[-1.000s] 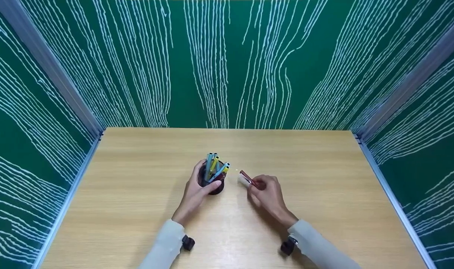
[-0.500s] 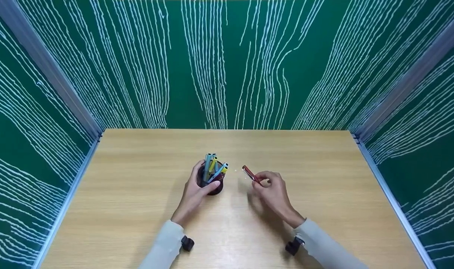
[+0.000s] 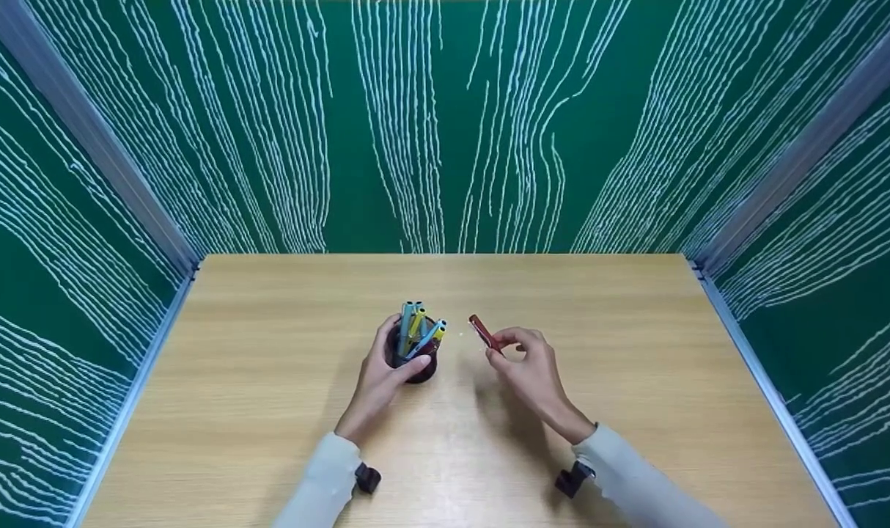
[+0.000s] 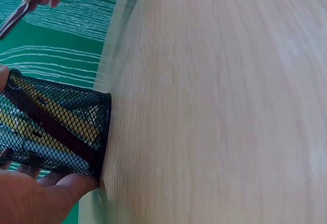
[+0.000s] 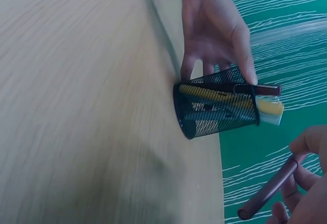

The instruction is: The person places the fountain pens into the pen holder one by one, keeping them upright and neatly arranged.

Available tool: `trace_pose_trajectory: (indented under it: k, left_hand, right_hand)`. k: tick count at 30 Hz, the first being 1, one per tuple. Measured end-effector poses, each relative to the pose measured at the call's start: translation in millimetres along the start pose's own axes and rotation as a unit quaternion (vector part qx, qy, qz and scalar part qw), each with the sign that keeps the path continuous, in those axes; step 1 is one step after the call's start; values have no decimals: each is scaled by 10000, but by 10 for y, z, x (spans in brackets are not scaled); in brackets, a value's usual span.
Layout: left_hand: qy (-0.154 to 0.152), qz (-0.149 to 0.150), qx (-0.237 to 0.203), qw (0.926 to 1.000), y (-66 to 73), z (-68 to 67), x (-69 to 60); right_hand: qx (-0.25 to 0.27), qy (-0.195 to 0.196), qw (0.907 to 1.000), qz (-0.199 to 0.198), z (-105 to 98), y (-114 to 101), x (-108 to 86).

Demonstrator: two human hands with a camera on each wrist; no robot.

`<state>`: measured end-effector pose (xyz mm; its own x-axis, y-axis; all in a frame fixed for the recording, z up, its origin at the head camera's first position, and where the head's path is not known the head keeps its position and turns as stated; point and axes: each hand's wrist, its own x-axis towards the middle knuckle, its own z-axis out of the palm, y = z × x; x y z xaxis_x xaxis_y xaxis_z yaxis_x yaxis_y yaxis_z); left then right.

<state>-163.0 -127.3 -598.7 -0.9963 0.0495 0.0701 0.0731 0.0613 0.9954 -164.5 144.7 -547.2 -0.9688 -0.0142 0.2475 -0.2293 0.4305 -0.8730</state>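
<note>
In the head view my left hand (image 3: 375,378) grips a black mesh pen cup (image 3: 421,375), fingers round the far side and thumb on the near side. The cup stands upright on the table with several blue and yellow pens (image 3: 408,326) in it. A dark red pen (image 5: 268,90) also leans inside, its end above the rim. To the right of the cup, my right hand (image 3: 534,374) pinches another dark red pen (image 3: 482,330) between thumb and fingers. That pen is above the table, apart from the cup, its free end pointing away and to the left.
The wooden table (image 3: 269,440) runs back to a green wall (image 3: 460,147) with white wavy lines. Green side panels (image 3: 841,293) with metal edges close off left and right. A small black camera (image 3: 368,478) is on each wrist.
My right hand has lifted the red pen from near the tabletop, and the pen's free end has moved farther away from me. My left hand and the cup have stayed in place.
</note>
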Motion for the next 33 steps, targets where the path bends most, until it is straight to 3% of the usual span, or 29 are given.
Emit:
trace_pose_trajectory:
  k: [5,12,19,27,33]
  left_hand:
    - [20,40,-83,10000,-2,0,5]
    - [151,-165,59,9997,19,-16,-17]
    - [40,48,-100,9999,7,29,12]
    - [80,3,79,9999,13,19,22]
    - [65,-76,-42,9999,39,15,7]
  right_hand:
    - [21,-13,10000,-2,19,-89,-3]
    - [103,-77,9998,-125,63,-167,-6]
    - [266,-22,9996,-45,55,-157,-6]
    - [412,-70,9991,71,95,-200,29]
    - [562,-137,9983,-97,151,-286,67]
